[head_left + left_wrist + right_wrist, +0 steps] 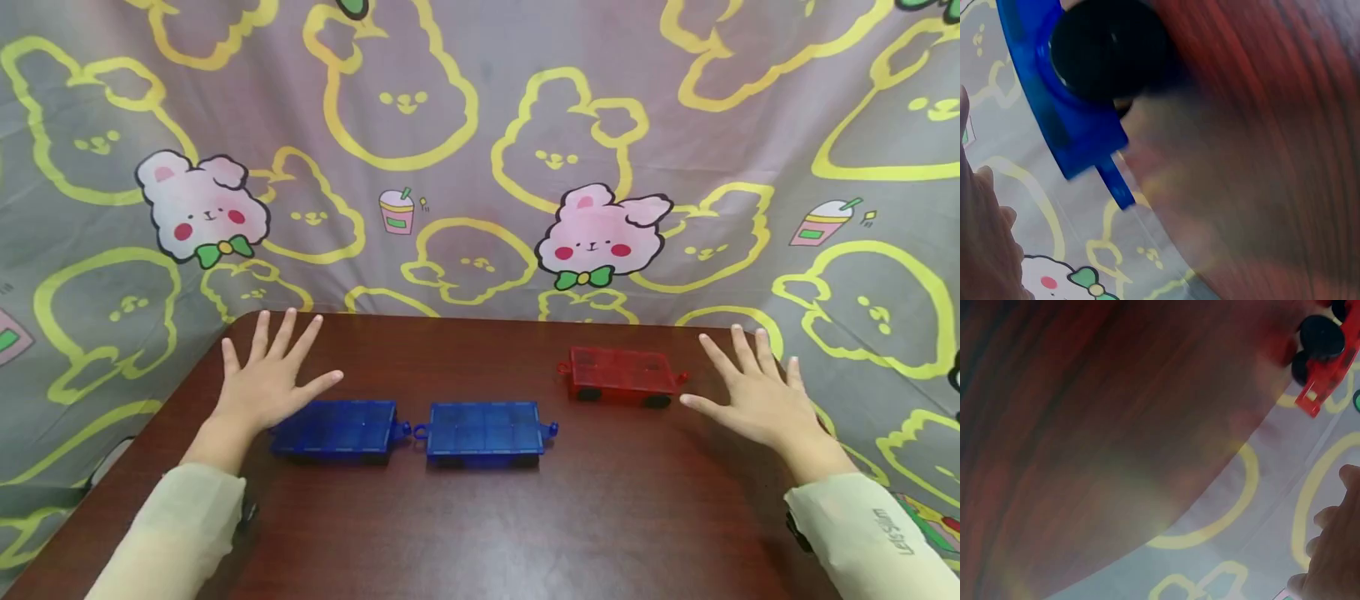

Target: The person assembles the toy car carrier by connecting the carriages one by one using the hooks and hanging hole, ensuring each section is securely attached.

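Note:
My left hand (264, 387) is spread with straight fingers over the left side of the table, holding nothing. Just beside and partly beneath it is a blue toy train car (337, 429), whose black wheel (1110, 50) looms large in the left wrist view. A second blue toy car (484, 431) sits to its right, the hook and ring between them close together; I cannot tell if they are linked. Farther back stands a red toy car (621, 373) on black wheels. My right hand (761, 404), fingers spread, is to the right of the red car and apart from it.
The dark brown wooden table (480, 533) has rounded back corners. A grey curtain (465, 83) printed with yellow outlines and pink rabbits hangs behind the table and along both sides.

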`<state>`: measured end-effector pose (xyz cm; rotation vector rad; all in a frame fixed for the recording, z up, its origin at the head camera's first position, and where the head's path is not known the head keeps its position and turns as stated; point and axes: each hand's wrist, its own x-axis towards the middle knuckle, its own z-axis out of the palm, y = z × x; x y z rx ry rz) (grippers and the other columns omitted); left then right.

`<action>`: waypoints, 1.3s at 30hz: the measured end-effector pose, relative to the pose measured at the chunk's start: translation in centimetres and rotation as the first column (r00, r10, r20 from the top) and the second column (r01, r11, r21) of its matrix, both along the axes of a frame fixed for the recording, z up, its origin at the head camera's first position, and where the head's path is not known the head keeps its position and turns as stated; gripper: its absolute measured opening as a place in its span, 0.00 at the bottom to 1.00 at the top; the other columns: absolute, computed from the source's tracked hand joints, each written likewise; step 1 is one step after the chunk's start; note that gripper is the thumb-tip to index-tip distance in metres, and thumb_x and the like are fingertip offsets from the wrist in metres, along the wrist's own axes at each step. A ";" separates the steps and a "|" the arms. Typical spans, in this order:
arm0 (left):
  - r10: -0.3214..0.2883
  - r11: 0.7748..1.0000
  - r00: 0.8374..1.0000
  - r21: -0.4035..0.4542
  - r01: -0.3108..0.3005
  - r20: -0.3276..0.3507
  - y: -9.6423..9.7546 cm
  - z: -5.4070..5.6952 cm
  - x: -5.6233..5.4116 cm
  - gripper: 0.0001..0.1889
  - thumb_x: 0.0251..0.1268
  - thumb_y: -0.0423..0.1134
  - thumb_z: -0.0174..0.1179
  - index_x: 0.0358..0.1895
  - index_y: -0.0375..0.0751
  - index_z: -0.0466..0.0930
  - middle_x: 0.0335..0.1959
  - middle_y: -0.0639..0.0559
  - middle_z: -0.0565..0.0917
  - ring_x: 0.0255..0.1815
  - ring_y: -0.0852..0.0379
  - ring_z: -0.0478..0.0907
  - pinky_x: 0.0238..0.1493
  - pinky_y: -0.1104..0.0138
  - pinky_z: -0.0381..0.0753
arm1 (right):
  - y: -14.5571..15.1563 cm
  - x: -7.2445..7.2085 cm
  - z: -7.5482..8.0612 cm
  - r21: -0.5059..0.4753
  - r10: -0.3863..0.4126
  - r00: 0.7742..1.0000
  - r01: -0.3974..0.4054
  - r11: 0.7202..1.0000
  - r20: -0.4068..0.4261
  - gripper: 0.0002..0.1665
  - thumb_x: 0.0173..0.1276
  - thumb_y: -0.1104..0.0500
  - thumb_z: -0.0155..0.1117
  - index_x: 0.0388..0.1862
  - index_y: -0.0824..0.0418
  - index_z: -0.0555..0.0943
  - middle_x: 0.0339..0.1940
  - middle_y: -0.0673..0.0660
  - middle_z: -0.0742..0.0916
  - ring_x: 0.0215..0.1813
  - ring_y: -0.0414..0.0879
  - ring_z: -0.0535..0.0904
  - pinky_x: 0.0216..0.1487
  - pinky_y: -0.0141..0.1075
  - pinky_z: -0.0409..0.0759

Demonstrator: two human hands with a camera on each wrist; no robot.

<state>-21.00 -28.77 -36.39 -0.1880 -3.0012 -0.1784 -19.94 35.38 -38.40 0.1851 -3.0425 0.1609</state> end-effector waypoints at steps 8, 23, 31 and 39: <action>-0.068 0.998 0.997 0.004 0.068 -0.019 2.2 -0.2 0.5 0.50 0.63 0.77 0.43 0.81 0.61 0.36 0.83 0.44 0.35 0.81 0.37 0.22 0.66 0.25 0.21 | -2.6 -1.0 -0.2 -0.004 0.063 0.998 -0.063 0.998 0.019 0.61 0.62 0.22 0.54 0.83 0.45 0.41 0.82 0.71 0.44 0.80 0.71 0.27 0.66 0.79 0.36; -0.231 0.972 0.973 0.027 0.231 -0.004 7.7 -0.9 1.6 0.48 0.62 0.76 0.49 0.80 0.70 0.34 0.84 0.55 0.35 0.83 0.45 0.24 0.72 0.29 0.31 | -7.5 -2.6 -0.6 -0.047 0.186 0.980 -0.183 0.982 0.069 0.60 0.60 0.29 0.65 0.83 0.48 0.48 0.83 0.67 0.49 0.81 0.70 0.33 0.70 0.76 0.37; -0.380 0.924 0.925 0.058 0.378 0.028 10.8 -1.2 2.6 0.50 0.61 0.72 0.55 0.81 0.65 0.37 0.84 0.56 0.36 0.84 0.46 0.27 0.74 0.32 0.35 | -9.4 -3.1 -1.0 -0.053 0.233 0.968 -0.229 0.972 0.090 0.58 0.59 0.34 0.68 0.81 0.49 0.53 0.82 0.67 0.55 0.80 0.72 0.39 0.71 0.75 0.42; -0.504 0.863 0.858 0.088 0.497 0.096 12.9 -1.9 2.7 0.51 0.60 0.71 0.57 0.81 0.62 0.42 0.83 0.58 0.41 0.84 0.50 0.30 0.75 0.34 0.41 | -10.2 -3.5 -1.4 -0.078 0.288 0.955 -0.283 0.956 0.071 0.54 0.58 0.39 0.72 0.79 0.50 0.59 0.80 0.66 0.61 0.79 0.73 0.45 0.71 0.73 0.47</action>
